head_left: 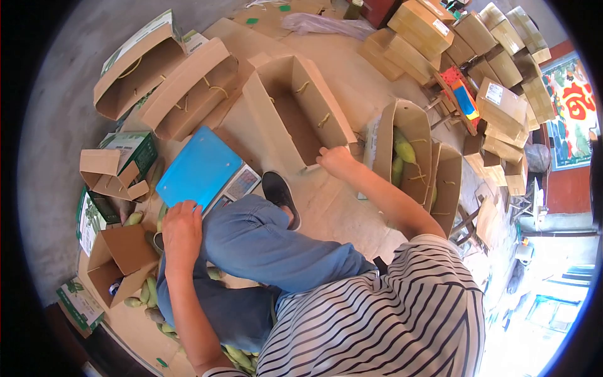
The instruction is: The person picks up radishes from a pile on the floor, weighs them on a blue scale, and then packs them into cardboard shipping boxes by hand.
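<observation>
My right hand (pixel 336 161) is closed on the near end edge of an open, empty-looking cardboard box (pixel 330 103) with yellow cord handles. My left hand (pixel 182 229) hangs beside my bent knee, at the near corner of a scale with a blue top (pixel 200 164). Its fingers are loosely bent, and nothing shows in them; the fingertips are partly hidden. The scale's keypad (pixel 237 185) faces my shoe. Right of the open box stands another cardboard box (pixel 407 116) with green, gourd-like vegetables (pixel 404 149) inside.
Two open boxes (pixel 188 91) lie at the upper left. Smaller cartons (pixel 122 257) stand along the left, with green vegetables (pixel 149 292) on the floor nearby. Many cardboard boxes (pixel 502 110) are stacked at the upper right, by a small wooden stool (pixel 461 103). Clear plastic (pixel 326 25) lies at the back.
</observation>
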